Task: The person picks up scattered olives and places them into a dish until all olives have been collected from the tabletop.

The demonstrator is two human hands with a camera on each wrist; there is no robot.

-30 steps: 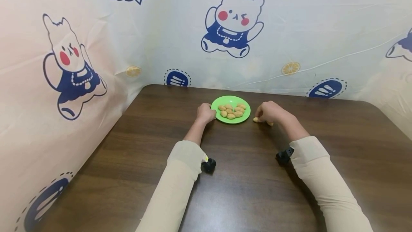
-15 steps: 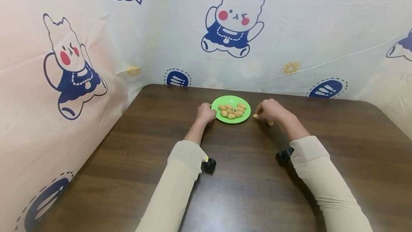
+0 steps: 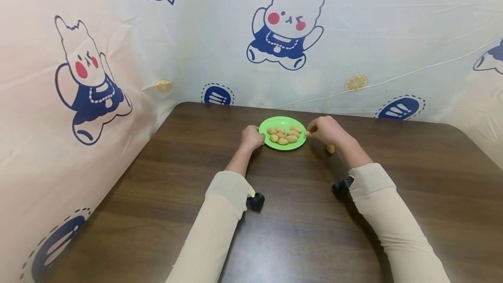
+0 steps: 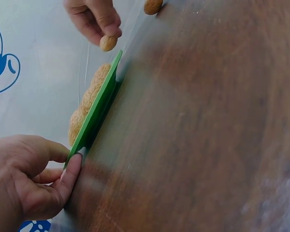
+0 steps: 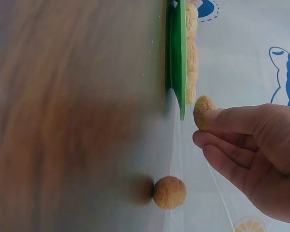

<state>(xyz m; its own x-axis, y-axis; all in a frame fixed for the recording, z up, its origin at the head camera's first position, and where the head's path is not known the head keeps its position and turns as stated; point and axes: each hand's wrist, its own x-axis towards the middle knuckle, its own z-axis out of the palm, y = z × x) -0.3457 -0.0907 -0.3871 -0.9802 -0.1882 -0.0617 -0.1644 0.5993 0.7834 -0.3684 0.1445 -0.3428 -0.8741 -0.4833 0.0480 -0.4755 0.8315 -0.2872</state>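
Observation:
Several peanuts in their shells (image 3: 282, 141) lie on a green plate (image 3: 271, 121) near the table's far edge. With thumb and fingers my left hand (image 3: 251, 138) pinches the plate's left rim, as the left wrist view also shows in the hand (image 4: 36, 179). My right hand (image 3: 328, 130) is just right of the plate and holds a peanut (image 5: 203, 112) between thumb and fingertips, raised off the table beside the rim. Another peanut (image 3: 330, 148) lies on the table below the right hand; in the right wrist view this loose peanut (image 5: 169, 192) shows end-on.
The brown wooden table (image 3: 294, 230) runs up to a printed cloth backdrop (image 3: 196, 47) behind and at the sides. Black wrist cameras, a left one (image 3: 256, 202) and a right one (image 3: 342, 188), sit at the sleeve cuffs.
My right hand has lifted the peanut from the table and brought it left to the plate's right rim. The other peanut is now more exposed. My left hand has stayed on the plate.

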